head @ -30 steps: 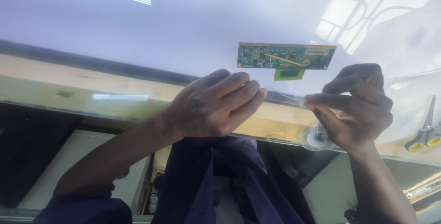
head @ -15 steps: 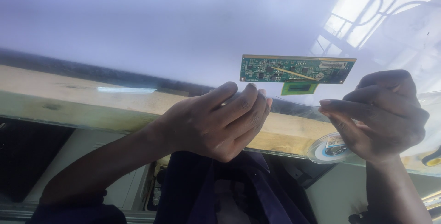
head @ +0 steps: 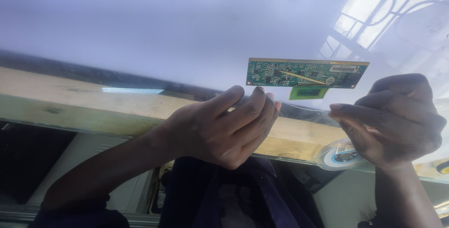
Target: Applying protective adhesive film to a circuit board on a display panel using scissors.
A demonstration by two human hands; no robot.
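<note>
We see a green circuit board lying flat on a large glossy white panel, just beyond our fingertips. The board is a long narrow strip, thick with small dark chips and solder points, with a thin gold line running slantwise across its middle and a pale label toward its right end. A small green tab with a dark centre hangs off its near edge.

Our left hand rests palm down on the panel's near edge, fingers held straight and close together, their tips just short of the board's left end. It grips nothing that we can make out.

Our right hand is raised to the right of the board, fingers curled inward and pinched together at the tips, which point left toward the tab. A roll of clear tape sits under the heel of this hand, and a clear strip seems to run from the pinch toward our left fingertips, though it is too faint to be sure of.

Below our left fingers a pale wooden ledge runs along the panel's edge. Window reflections gleam on the panel above our right hand. Dark blue cloth hangs below our wrists, and a yellow-handled tool shows at the far right edge.
</note>
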